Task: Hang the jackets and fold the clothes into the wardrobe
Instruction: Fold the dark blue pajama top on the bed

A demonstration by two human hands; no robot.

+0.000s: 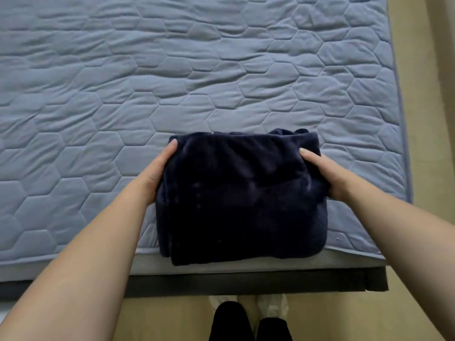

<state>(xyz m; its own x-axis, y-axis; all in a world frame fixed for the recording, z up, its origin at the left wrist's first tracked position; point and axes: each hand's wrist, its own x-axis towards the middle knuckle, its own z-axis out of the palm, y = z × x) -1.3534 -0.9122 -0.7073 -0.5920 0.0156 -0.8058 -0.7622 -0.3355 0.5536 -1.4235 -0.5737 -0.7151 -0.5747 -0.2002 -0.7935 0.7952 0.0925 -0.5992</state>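
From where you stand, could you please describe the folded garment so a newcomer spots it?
A grey-blue quilted mattress fills the view. At its near edge, towards the right corner, lies a folded navy fleece garment, held between the left hand and right hand. It is the only dark thing on the bed.

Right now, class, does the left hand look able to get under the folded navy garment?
Probably yes: the left hand rests against the left edge of the folded navy garment, nothing lies between them, and the garment's near end slightly overhangs the mattress.
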